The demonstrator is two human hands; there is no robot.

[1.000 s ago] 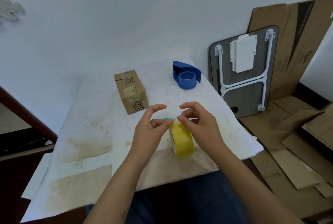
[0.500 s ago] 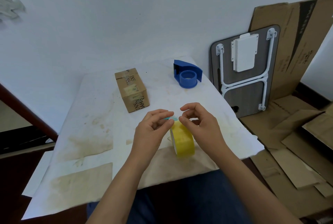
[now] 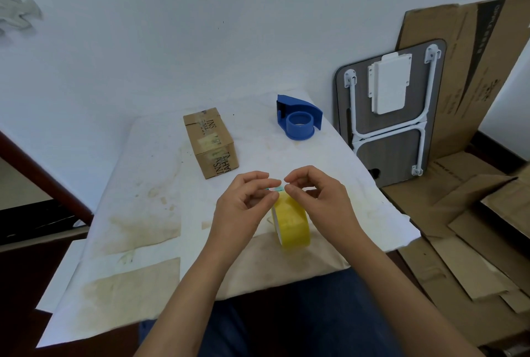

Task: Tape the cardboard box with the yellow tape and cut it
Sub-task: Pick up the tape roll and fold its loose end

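Note:
A yellow tape roll (image 3: 292, 221) stands on edge on the white table (image 3: 149, 207), near its front. My left hand (image 3: 243, 199) and my right hand (image 3: 318, 196) meet over the top of the roll, thumbs and forefingers pinching at its greenish tape end (image 3: 276, 188). A small brown cardboard box (image 3: 210, 141) with printed letters and old tape lies farther back, left of my hands and apart from them. A blue tape dispenser (image 3: 298, 118) sits at the table's far right.
The table is stained and covered with white paper. A folded grey table with white legs (image 3: 393, 110) leans on the wall at the right. Flattened cardboard sheets (image 3: 470, 230) cover the floor there. A dark wooden rail (image 3: 43, 176) runs at the left.
My left fingers have closed in on the tape end beside the right fingers. The roll, the box and the dispenser have stayed in place.

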